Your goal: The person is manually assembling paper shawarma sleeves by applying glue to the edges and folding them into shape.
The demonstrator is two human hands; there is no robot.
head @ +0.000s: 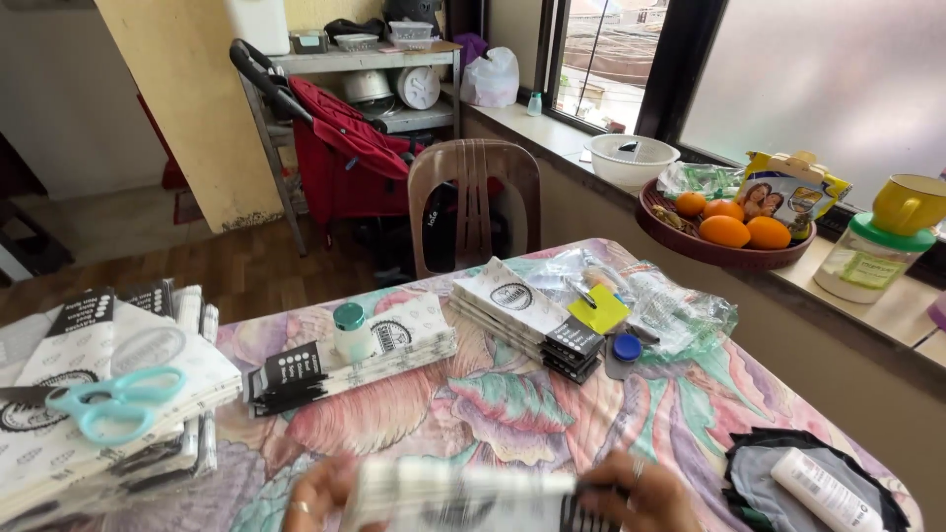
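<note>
At the bottom edge both my hands hold one blurred white paper packet with a black printed end (473, 498). My left hand (317, 493), with a ring on a finger, grips its left side. My right hand (645, 498), also ringed, grips its right side. Ahead on the flowered tablecloth (473, 404) lie two stacks of similar white and black packets, one in the middle (394, 350) with a small teal-capped bottle (349, 330) on it, and one to its right (527, 315). A larger pile (89, 414) at the left carries teal scissors (113, 402).
A yellow note (598, 309), a blue cap (627, 347) and clear plastic bags (680, 310) lie at right. A white tube rests on dark cloth (823, 488). A brown plastic chair (475, 202) stands beyond the table. A fruit bowl (724, 241) sits on the window ledge.
</note>
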